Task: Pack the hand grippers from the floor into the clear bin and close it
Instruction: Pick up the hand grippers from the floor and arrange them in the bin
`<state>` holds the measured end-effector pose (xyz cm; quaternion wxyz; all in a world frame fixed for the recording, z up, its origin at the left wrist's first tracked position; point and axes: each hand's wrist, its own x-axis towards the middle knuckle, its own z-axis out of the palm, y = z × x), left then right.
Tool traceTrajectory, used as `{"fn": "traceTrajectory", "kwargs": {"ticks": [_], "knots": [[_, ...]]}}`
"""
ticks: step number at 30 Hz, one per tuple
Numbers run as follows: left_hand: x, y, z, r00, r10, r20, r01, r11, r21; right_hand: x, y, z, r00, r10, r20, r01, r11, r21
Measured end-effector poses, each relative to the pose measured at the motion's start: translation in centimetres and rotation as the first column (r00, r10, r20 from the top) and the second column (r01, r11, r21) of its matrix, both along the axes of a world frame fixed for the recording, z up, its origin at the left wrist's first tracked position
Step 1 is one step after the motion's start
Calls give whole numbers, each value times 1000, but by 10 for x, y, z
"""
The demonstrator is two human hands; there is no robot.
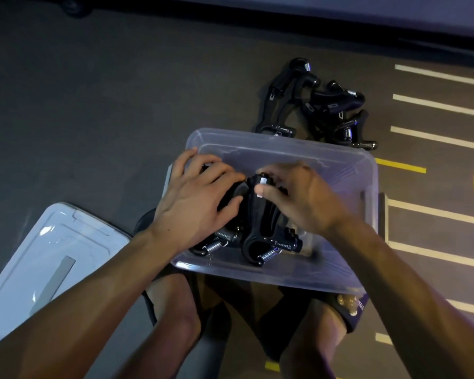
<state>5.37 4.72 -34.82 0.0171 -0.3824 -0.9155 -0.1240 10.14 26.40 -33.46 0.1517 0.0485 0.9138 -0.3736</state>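
Observation:
The clear bin (348, 170) rests open in front of my knees. Inside it lie black hand grippers (260, 225) with silver springs, packed side by side. My left hand (197, 203) lies over the left grippers, fingers spread and pressing on them. My right hand (298, 201) holds the top of the middle gripper, thumb and fingers pinching it. A pile of more black hand grippers (320, 105) sits on the floor just beyond the bin's far rim. The bin's clear lid (39, 258) lies flat on the floor to the left.
Dark floor all round, with white and yellow painted lines (438, 138) to the right. A pale wall base (340, 6) runs along the top. My bare knees and dark shorts (350, 315) are under the bin's near edge.

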Motion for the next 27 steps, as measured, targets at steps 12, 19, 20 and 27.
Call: {"fn": "traceTrajectory", "kwargs": {"ticks": [12, 19, 20, 27], "knots": [[-2, 1, 1, 999, -13, 45, 15, 999, -42, 6, 7, -10, 988, 126, 93, -127, 992, 5], [-2, 3, 4, 996, -36, 81, 47, 989, -139, 5, 11, -14, 975, 197, 107, -203, 978, 52], [-1, 3, 4, 996, -34, 85, 45, 990, -137, 5, 12, -14, 974, 203, 98, -208, 977, 45], [-1, 3, 4, 994, -31, 102, 38, 997, -69, 2, 19, -21, 971, 212, 109, -215, 976, 17]]}}
